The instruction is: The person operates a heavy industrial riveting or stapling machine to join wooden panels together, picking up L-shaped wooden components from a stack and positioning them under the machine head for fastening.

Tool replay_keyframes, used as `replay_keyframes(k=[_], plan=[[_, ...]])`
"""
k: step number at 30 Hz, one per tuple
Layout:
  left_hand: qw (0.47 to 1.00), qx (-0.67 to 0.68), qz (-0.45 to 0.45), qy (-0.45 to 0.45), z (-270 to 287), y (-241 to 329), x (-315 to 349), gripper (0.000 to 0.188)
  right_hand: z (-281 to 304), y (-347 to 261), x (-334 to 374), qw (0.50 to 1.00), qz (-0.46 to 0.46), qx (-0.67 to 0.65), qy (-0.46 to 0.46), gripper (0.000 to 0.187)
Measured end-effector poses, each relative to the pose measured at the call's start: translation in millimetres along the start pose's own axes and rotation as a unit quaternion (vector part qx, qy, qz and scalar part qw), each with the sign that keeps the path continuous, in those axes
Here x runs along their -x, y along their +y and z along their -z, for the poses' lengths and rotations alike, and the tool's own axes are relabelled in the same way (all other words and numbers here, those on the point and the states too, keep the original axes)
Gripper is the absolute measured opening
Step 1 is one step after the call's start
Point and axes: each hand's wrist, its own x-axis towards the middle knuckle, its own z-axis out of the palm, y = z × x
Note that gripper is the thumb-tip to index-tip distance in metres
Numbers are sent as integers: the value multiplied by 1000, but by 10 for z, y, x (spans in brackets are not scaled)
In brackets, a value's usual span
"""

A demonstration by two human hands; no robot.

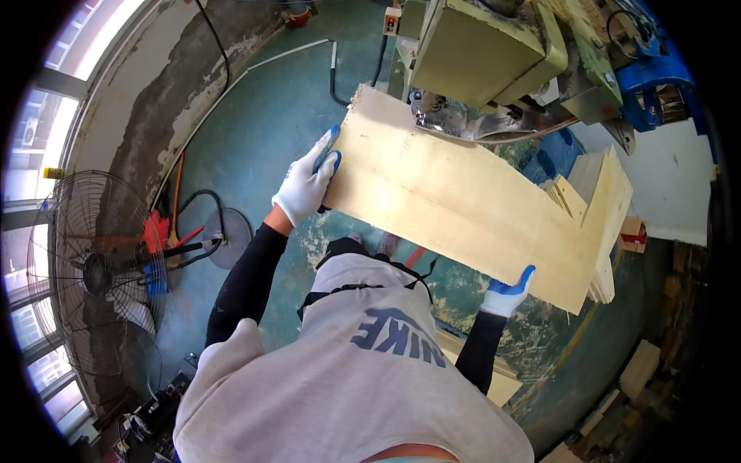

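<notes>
A long, pale plywood sheet (455,201) stretches across in front of me, slanting down to the right. My left hand (302,181), in a white glove with blue fingertips, grips its left end; thumb and forefinger show, the others are partly beneath. My right hand (507,293), gloved alike, holds the near edge toward the right end, thumb on top and the remaining fingers hidden under the sheet. The far edge lies close against the metal work part (455,119) of a green machine (482,54); whether they touch I cannot tell.
More plywood pieces (614,208) are stacked on the right, beyond the sheet's end. A wire-cage floor fan (96,274) stands by the windows at left. Wood offcuts (641,369) lie at lower right. Behind my right forearm is another board stack (502,384). A cable (333,81) runs along the floor.
</notes>
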Motion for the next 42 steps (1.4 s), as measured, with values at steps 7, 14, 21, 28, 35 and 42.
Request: replay_keyframes(k=[7,14,21,28,35,42], plan=[[1000,-14,-7,-14,-9,-232,-480,48,-17,160,174,999,34,-25,34,46],[996,-53,-34,-64,123,-245,-629,48,-43,278,599,995,58,-50,63,46],[992,-36,3,-120,168,-227,-829,48,-26,448,624,991,88,-74,72,47],[992,30,66,-103,194,-226,-535,47,33,403,773,988,89,-77,100,45],[994,85,-21,-70,-136,-224,-668,44,291,275,690,985,121,-72,95,46],[990,51,-64,-111,-458,-115,-1081,46,367,261,552,975,166,-56,136,48]])
